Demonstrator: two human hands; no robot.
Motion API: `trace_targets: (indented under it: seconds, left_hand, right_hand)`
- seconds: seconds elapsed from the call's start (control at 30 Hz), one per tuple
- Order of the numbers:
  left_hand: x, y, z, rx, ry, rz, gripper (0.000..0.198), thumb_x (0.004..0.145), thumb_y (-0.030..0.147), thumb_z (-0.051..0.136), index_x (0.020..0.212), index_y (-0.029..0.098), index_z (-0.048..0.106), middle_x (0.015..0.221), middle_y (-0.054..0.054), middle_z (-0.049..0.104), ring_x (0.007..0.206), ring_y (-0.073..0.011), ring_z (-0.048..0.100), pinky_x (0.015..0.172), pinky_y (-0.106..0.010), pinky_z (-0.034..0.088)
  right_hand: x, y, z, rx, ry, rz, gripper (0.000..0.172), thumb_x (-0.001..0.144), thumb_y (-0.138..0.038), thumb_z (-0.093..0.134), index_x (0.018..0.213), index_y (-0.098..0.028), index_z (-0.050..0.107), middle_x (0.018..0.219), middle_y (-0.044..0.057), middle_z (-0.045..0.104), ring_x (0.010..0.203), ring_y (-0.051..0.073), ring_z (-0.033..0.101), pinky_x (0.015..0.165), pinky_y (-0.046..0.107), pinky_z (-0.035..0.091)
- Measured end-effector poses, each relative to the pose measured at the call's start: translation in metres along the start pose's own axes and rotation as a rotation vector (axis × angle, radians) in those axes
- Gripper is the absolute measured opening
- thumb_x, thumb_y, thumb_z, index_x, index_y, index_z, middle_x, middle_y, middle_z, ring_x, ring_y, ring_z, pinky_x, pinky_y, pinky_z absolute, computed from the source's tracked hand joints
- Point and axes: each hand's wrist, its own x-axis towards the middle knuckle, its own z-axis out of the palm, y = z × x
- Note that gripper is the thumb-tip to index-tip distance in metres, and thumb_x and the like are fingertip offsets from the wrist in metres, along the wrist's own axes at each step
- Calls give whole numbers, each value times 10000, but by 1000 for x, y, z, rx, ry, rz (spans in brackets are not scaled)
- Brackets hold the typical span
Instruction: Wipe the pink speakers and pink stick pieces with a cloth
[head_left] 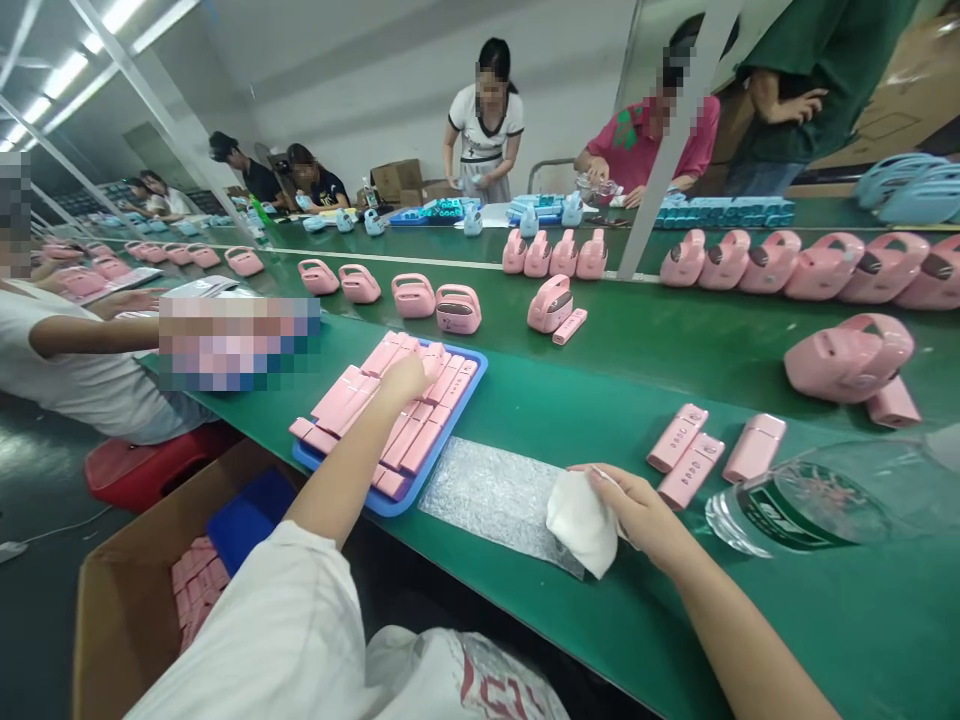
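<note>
My left hand (414,374) reaches over the blue tray (480,372), its fingers among the pink rectangular pieces (345,398) lying in rows; the fingertips are too small and blended with the pink to make out. My right hand (626,500) pinches a white cloth (581,520) above the right end of a clear bubble-wrap sheet (495,490). That sheet lies flat on the green table, just right of the tray. Several pink pieces (754,448) rest on the table beyond and right of my right hand.
A large clear bottle (817,505) lies at the right. Pink handled devices (459,310) line the green bench (637,350) ahead. At lower left stands a cardboard box (120,600) of pink pieces. A person (82,350) sits at the left; others work across the bench.
</note>
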Motion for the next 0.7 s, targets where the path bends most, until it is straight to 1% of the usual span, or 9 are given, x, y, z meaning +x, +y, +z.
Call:
trace_targets:
  seconds: [0.13, 0.17, 0.27, 0.33, 0.4, 0.47, 0.57, 0.63, 0.7]
  left_hand:
    - [-46, 23, 7, -274, -113, 154, 268, 903, 346, 509, 1085, 152, 471, 1014, -110, 671, 894, -208, 677, 744, -328, 533]
    - [-60, 30, 12, -408, -190, 216, 274, 902, 364, 497, 1090, 175, 434, 970, -82, 678, 825, -181, 685, 692, -298, 534]
    - [-92, 54, 37, -949, -474, 367, 403, 785, 371, 646, 1048, 197, 396, 764, 2, 632, 581, -126, 628, 508, -228, 466]
    - [-103, 68, 59, -1162, -651, 383, 453, 722, 371, 721, 1008, 193, 418, 678, 48, 569, 476, -88, 558, 440, -200, 402]
    - [-109, 79, 80, -1289, -809, 333, 449, 728, 450, 727, 957, 183, 448, 668, 58, 540, 433, -67, 524, 415, -191, 371]
    - [-111, 86, 96, -1382, -954, 249, 507, 750, 611, 660, 916, 170, 473, 673, 49, 535, 410, -64, 514, 394, -193, 348]
    - [-114, 88, 108, -1453, -1116, 137, 662, 739, 796, 498, 927, 162, 494, 663, 29, 550, 394, -80, 510, 376, -203, 329]
    - [-116, 88, 111, -1456, -1153, 71, 702, 737, 835, 429, 938, 165, 494, 661, 18, 561, 399, -92, 518, 383, -211, 337]
    - [-117, 88, 112, -1449, -1162, 25, 746, 727, 868, 368, 939, 166, 503, 671, 10, 570, 396, -97, 517, 384, -221, 341]
  right_hand:
    - [4, 0, -3, 439, 255, 91, 427, 677, -542, 759, 910, -189, 705, 871, 77, 751, 891, 263, 711, 732, 334, 592]
    - [5, -3, -4, 532, 307, 107, 372, 669, -478, 780, 895, -195, 695, 856, 71, 752, 874, 262, 719, 719, 335, 602]
    - [7, -12, -8, 713, 357, 141, 252, 684, -285, 768, 898, -191, 675, 851, 61, 757, 823, 241, 731, 703, 321, 618]
    - [7, -16, -10, 775, 409, 144, 232, 707, -239, 737, 923, -181, 675, 868, 60, 758, 818, 225, 731, 702, 302, 622]
    - [7, -17, -11, 794, 513, 70, 231, 740, -279, 717, 944, -178, 678, 904, 60, 759, 856, 220, 728, 718, 290, 621]
    - [4, -14, -12, 715, 617, -95, 280, 782, -374, 695, 986, -183, 678, 943, 58, 755, 920, 225, 718, 767, 300, 616]
    - [-3, -7, -12, 355, 708, -308, 386, 865, -503, 595, 1091, -200, 674, 933, 59, 751, 960, 247, 712, 821, 362, 609]
    - [-7, -3, -10, 17, 663, -437, 413, 928, -498, 499, 1196, -221, 648, 1030, 67, 741, 1044, 263, 690, 893, 422, 587]
    - [-9, 1, -4, -314, 563, -636, 407, 968, -414, 441, 1306, -236, 583, 1273, 81, 653, 1246, 275, 576, 1036, 485, 494]
